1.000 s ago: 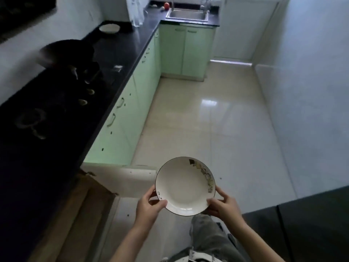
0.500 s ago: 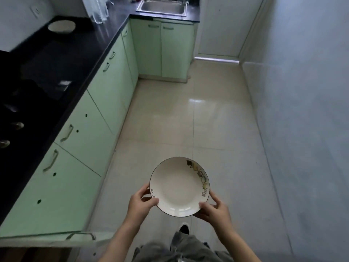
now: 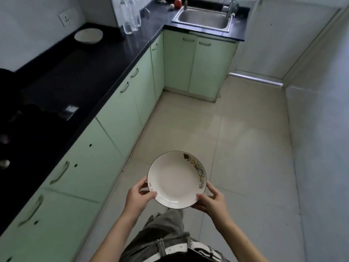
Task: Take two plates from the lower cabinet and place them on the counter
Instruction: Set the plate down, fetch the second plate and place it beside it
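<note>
I hold a white plate (image 3: pixel 176 179) with a dark rim and a small pattern on its right side, level, in front of me over the tiled floor. My left hand (image 3: pixel 138 197) grips its left edge and my right hand (image 3: pixel 211 201) grips its lower right edge. A second white plate (image 3: pixel 88 35) lies on the black counter (image 3: pixel 98 65) far back at the left, near the wall. The green lower cabinets (image 3: pixel 120 112) run along my left with their doors closed.
Clear plastic bottles (image 3: pixel 130 16) stand on the counter corner behind the far plate. A steel sink (image 3: pixel 203 19) sits at the back with a red fruit (image 3: pixel 177 2) beside it. Dark stove items (image 3: pixel 11 118) fill the near left counter. Pale floor (image 3: pixel 236 148) stretches ahead.
The view has moved forward along the cabinets and the open cabinet door has dropped out of sight. The plate stays in both hands; the far plate and sink look closer.
</note>
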Motion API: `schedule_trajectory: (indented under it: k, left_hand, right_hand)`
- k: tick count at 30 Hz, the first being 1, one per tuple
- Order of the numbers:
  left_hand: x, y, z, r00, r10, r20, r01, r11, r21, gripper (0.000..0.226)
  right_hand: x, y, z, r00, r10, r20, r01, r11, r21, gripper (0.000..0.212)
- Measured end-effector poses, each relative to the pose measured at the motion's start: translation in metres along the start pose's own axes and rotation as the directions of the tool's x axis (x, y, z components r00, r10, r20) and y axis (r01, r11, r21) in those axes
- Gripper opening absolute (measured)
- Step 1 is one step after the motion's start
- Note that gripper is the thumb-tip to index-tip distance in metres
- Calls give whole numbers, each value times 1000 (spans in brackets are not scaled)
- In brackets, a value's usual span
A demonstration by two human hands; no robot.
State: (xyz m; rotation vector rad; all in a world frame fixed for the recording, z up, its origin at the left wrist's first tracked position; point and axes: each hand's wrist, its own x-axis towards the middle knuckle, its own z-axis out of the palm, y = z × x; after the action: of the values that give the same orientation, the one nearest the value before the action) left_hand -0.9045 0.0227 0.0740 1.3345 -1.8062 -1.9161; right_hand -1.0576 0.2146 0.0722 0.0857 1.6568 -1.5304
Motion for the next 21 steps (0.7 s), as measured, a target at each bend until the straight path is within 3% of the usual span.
schedule_trajectory:
  k: [5, 12, 15, 21]
  left_hand:
    - [115, 87, 28, 997, 57, 60, -58, 998, 14, 53]
    - [262, 168, 73, 998, 48, 39, -49, 999, 17, 59]
    - [330, 192, 89, 1000, 24, -21, -24, 1000, -5, 60]
    - [427, 258, 92, 961, -64, -270, 35, 993, -111, 62]
  right_hand:
    - [90, -97, 0, 998, -39, -44, 40, 999, 33, 69]
    - [231, -216, -3, 998, -44, -45, 44, 999, -3, 68]
    - [312, -263, 2, 1000, -25, 0, 25, 997, -77, 70]
    - [446, -372, 50, 982, 38, 185, 2, 978, -210, 70]
